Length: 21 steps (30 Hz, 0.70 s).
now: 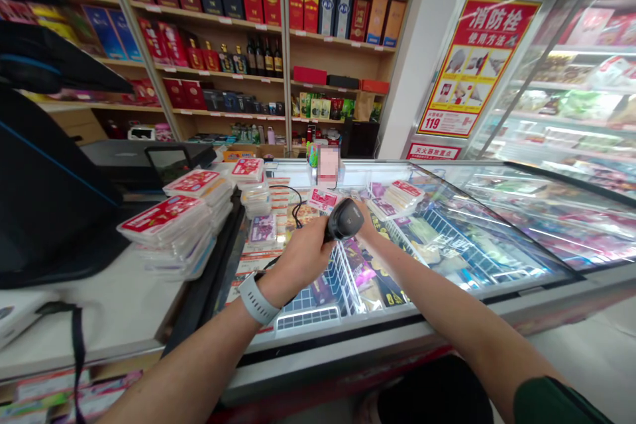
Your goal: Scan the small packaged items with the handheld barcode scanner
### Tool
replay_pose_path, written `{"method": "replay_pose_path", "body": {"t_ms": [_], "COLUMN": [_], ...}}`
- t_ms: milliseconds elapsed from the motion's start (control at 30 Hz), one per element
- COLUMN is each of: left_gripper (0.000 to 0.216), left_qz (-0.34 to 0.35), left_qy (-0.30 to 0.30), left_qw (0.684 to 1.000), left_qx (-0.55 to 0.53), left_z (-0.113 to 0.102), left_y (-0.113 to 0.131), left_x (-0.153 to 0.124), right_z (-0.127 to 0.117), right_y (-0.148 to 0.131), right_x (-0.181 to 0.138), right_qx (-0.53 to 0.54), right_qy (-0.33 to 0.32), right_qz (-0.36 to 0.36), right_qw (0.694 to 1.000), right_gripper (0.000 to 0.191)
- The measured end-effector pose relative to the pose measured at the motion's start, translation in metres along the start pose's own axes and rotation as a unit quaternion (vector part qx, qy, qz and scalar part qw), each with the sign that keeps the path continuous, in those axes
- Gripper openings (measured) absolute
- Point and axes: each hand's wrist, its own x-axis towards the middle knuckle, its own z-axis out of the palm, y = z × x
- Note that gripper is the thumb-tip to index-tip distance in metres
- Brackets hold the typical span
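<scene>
Forearms (pixel 199 361) over freezer (pixel 318 359); left hand (pixel 303 252) gripping black scanner (pixel 346 218); right hand (pixel 366 224) partly hidden, grip unclear.

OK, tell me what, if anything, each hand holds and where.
The left hand holds a black scanner by its handle; the scanner partly hides the right hand, so its hold cannot be told.

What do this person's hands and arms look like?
The left hand and what shows of the right hand wear no gloves. The left wrist has a pale grey strap with little slots in it. Both forearms are bare. A dark green sleeve shows higher up the right arm.
</scene>
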Motion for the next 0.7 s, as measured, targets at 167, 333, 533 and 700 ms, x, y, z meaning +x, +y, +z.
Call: {"method": "replay_pose_path", "body": {"t_ms": [167, 333, 533, 700], "left_gripper": [0.034, 0.033, 0.027, 0.028], "left_qz": [-0.039, -0.054, -0.038, -0.038], "left_qy": [-0.008, -0.011, 0.001, 0.008], "left_qw": [0.999, 0.998, 0.999, 0.999], "left_qx": [0.008, 0.004, -0.005, -0.014], "left_z": [-0.003, -0.008, -0.010, -0.010], "left_y": [-0.010, -0.016, -0.020, -0.019], "left_x": [0.007, 0.011, 0.013, 0.012], "right_z": [-0.035, -0.045, -0.039, -0.036], "right_y": [0.014, 0.013, 0.010, 0.009], "right_x": [0.001, 0.002, -0.002, -0.005], "right_qx": [0.072, 0.110, 0.101, 0.102], "right_qy": [0.078, 0.081, 0.058, 0.054], "right_qz": [-0.022, -0.028, -0.016, -0.024], "right_qw": [0.994, 0.990, 0.993, 0.993], "right_gripper": [0.026, 0.035, 0.037, 0.034]}}
